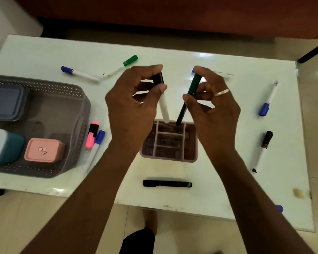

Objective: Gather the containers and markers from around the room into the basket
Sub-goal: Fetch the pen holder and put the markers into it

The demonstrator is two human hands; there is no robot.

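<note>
My left hand [134, 99] grips a white marker with a black cap [162, 101], held nearly upright, tip down over the back of a pink divided organizer [193, 158]. My right hand [212, 99] grips a dark green pen [188, 99], slanted with its tip at the organizer's back rim. A grey perforated basket [81, 110] stands at the left and holds a blue-lidded container [5, 101], a teal container [11, 147] and a pink container [43, 150].
Loose markers lie on the white table [218, 198]: blue-capped [78, 72], green-capped [121, 66], a pink highlighter [92, 134] and a blue-capped one [95, 147] beside the basket, a black one [167, 183] in front, and two at the right [268, 99], [263, 149].
</note>
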